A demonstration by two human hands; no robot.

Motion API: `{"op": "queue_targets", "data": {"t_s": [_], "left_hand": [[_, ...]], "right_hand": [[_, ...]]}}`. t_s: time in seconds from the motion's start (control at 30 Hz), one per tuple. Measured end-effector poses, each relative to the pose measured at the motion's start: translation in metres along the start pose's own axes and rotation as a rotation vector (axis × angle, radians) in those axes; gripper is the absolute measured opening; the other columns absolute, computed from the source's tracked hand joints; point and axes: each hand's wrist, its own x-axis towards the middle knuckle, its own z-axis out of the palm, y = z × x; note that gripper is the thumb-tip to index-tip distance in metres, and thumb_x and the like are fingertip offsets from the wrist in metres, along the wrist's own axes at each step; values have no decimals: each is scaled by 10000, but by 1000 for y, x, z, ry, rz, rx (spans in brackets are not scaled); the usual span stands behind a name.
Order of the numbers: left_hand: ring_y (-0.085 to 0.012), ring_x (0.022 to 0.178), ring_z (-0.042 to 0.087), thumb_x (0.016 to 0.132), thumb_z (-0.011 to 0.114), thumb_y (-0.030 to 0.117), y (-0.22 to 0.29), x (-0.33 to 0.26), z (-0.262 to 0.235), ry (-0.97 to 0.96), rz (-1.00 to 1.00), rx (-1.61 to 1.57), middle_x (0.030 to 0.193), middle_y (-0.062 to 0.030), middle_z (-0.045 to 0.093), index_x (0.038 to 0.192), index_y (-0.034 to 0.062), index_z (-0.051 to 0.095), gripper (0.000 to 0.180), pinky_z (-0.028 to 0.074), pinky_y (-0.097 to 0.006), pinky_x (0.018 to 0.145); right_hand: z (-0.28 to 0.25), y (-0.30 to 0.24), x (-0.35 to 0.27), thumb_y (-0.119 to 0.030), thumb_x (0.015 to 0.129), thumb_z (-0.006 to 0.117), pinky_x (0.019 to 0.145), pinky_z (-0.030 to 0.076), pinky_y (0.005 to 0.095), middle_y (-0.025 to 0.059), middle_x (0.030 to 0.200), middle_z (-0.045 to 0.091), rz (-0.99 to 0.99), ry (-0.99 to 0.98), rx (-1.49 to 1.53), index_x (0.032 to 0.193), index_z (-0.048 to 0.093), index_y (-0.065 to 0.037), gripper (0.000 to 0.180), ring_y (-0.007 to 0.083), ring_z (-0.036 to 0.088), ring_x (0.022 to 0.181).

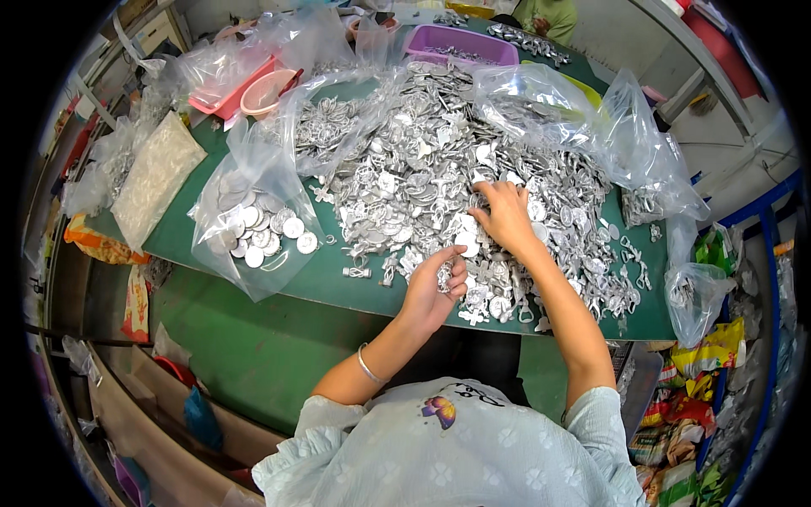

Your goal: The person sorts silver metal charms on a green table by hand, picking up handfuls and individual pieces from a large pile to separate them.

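A big heap of small silver metal castings (397, 169) covers the middle of the green table (329, 296). The pieces include discs, crosses and ring-shaped ones. My left hand (432, 291) is curled, palm up, at the heap's near edge, around a few small silver metal pieces (444, 275). Above and to the right, my right hand (509, 221) rests on the heap with thumb and fingers apart; its fingertips touch the pieces. A pale round disc (466, 246) lies between my hands. Left of the heap, a clear plastic bag (291, 266) holds several round silver discs (269, 226).
Bulging clear bags (634, 139) flank the heap on the right. A purple tub (463, 40) and a pink basket (226, 97) stand at the back. Beyond the table sits another person (547, 19) in green. A blue metal frame (767, 245) rises at the right.
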Motion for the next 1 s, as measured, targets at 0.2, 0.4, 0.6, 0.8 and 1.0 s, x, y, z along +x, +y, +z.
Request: {"op": "queue_targets", "data": {"t_s": [0.2,0.4,0.6,0.8,1.0], "left_hand": [[-94,581,357,881,464,151,23,33,27,52,110,268,686,-9,402,996,-7,507,200,301,-215,499],[-90,572,358,883,451,141,52,74,40,-21,166,354,684,-20,422,993,-19,516,204,294,-207,479],[-65,475,339,906,457,191,60,83,31,-176,-97,453,664,-28,446,1006,-14,519,236,236,-176,387],[-92,502,396,944,360,366,60,71,37,-83,-247,462,717,-68,506,1110,5,491,419,259,-177,393],[-126,790,577,926,424,312,57,78,15,-201,-352,421,941,-110,591,1137,45,504,349,335,-164,454]], "right_hand": [[-7,2,-1,-225,722,682,828,304,399,107,923,559,70,-80,104,1040,593,-143,340,279,471,937],[-26,9,9,-158,677,715,760,331,363,83,836,575,4,-148,288,881,554,-49,282,264,527,840],[-39,32,19,-116,685,712,638,421,327,92,740,598,25,-146,545,795,643,-14,164,219,571,696],[-50,28,16,-126,806,632,639,426,226,23,791,614,401,-75,995,872,631,18,158,70,529,722],[-40,25,43,-105,806,594,647,429,272,76,815,639,367,21,609,891,642,-22,128,138,570,719]]}}
